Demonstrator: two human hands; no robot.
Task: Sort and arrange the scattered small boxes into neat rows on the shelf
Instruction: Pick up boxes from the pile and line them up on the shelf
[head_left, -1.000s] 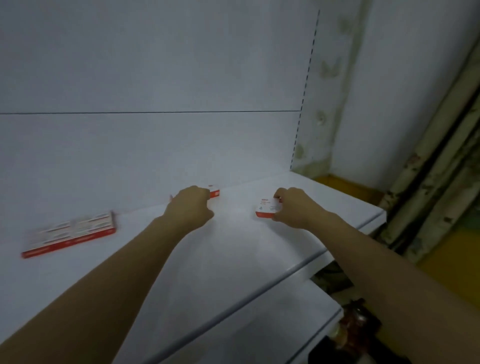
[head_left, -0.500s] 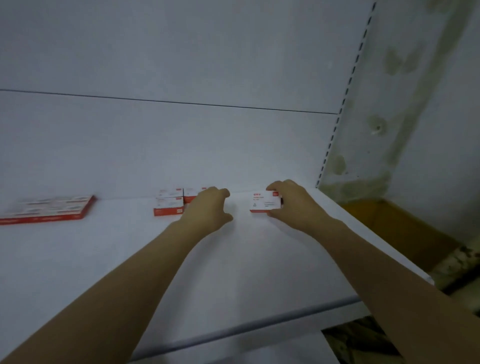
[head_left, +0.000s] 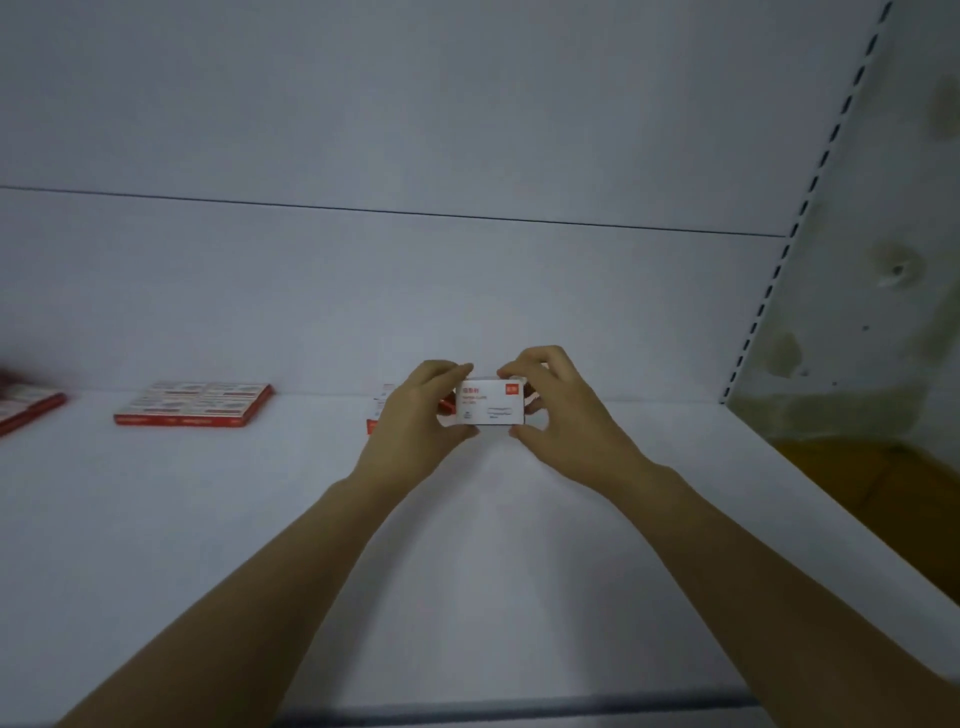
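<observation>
Right in front of me, my two bare forearms are reaching out over the flat white shelf board (head_left: 156, 519), converging toward twelve o'clock, while the shelf's front edge is showing as a grey band at six o'clock. Further out, my left hand (head_left: 415, 421) and my right hand (head_left: 563, 410) are meeting around one small white cardboard box with red lettering (head_left: 488, 408). I am pinching its left end between my left thumb below and curled fingers above, and my right hand is gripping the right end the same way, so both hands are clamped on this one box, which is facing me with its printed side. I cannot tell whether its lower edge is touching the board. Just behind my left hand, at ten o'clock of the held box, a few more small red-and-white boxes (head_left: 376, 405) are peeking out, mostly hidden by my knuckles. Well apart at nine o'clock, a flat block of red-edged white boxes (head_left: 195, 405) is lying by the back panel, and at the far left edge another red-edged pack (head_left: 26, 405) is showing blurred and cut off. Behind everything the white back panel (head_left: 467, 286) is rising, carrying one thin horizontal seam. At two o'clock a slotted white upright (head_left: 779, 270) is bordering a stained wall (head_left: 893, 234).
</observation>
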